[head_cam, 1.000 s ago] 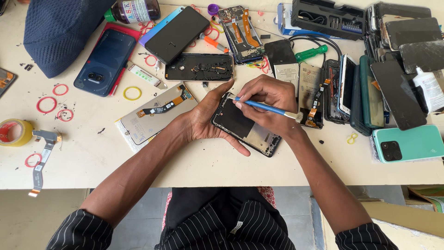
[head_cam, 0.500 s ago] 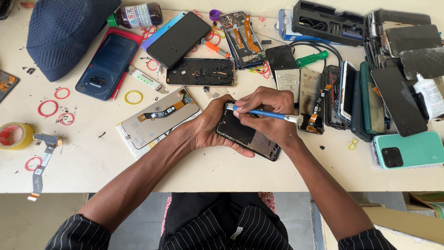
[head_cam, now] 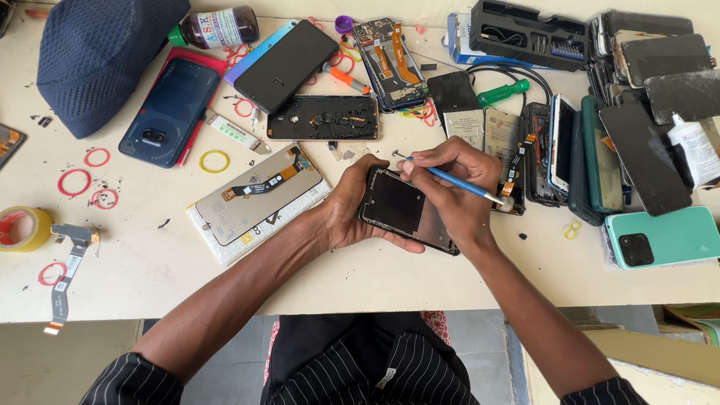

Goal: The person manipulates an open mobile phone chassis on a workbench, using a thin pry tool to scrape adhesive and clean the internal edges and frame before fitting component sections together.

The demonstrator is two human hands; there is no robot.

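Note:
An opened black phone frame (head_cam: 405, 210) rests tilted near the middle of the white table. My left hand (head_cam: 352, 206) grips its left end and holds it up off the table. My right hand (head_cam: 457, 187) lies over its upper right part and holds a thin blue-handled tool (head_cam: 450, 178). The tool's metal tip points left, at the frame's top edge. A detached display panel with an orange flex cable (head_cam: 259, 191) lies just left of my left hand.
Rows of phones and screens (head_cam: 637, 112) crowd the right side, with a green phone (head_cam: 664, 236) nearest. A black tool case (head_cam: 529, 34) and green screwdriver (head_cam: 502, 94) lie behind. At left are a blue cap (head_cam: 97, 60), dark blue phone (head_cam: 171, 112), bottle (head_cam: 217, 28), tape roll (head_cam: 21, 229) and rubber bands.
My right hand turned the blue tool, so its tip now points left at the frame's top edge. The left hand tilted the frame slightly; the view shifted a little.

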